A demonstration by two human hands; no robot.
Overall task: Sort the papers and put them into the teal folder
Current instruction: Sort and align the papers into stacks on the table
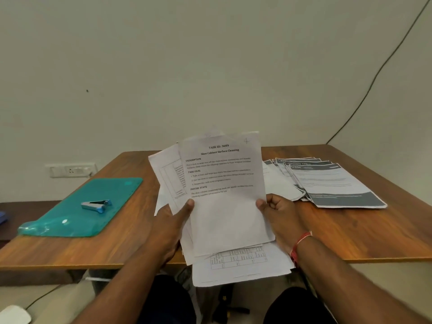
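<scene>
Far out to the left of the grip, the teal folder (79, 206) lies flat on the table (374, 230), its left corner close to the table's left edge. A staple remover (96, 205) rests on top of it. On the wall behind it sits a white socket (70, 170). Bare wood runs between the folder and the left hand (173, 220).

That hand grips the left edge of a loose bunch of papers (224, 206), thumb on the front, fingers behind. The right hand (278, 213) pinches the right edge at the same height, thumb on the front and fingers curled. The bunch is raised and tilted toward the camera. Its top sheet reads "TASK ID: 3089", "Shoe Cabinet Surface Cleaning", then the headings "DESCRIPTION", "TASK GOAL" and "INITIAL STATE"; the smaller lines are too blurred to read. Sheets printed with tables stick out left of the grip and below it, hanging past the table's near edge.

A red thread (301, 242) circles the right wrist. Right of and beyond that hand, a fanned pile (336, 185) of sheets with dark grey bands lies on the table, its writing unreadable. Open wood lies between this pile and the near and right edges. A dark cable (374, 78) runs down the wall to the table's far right corner.
</scene>
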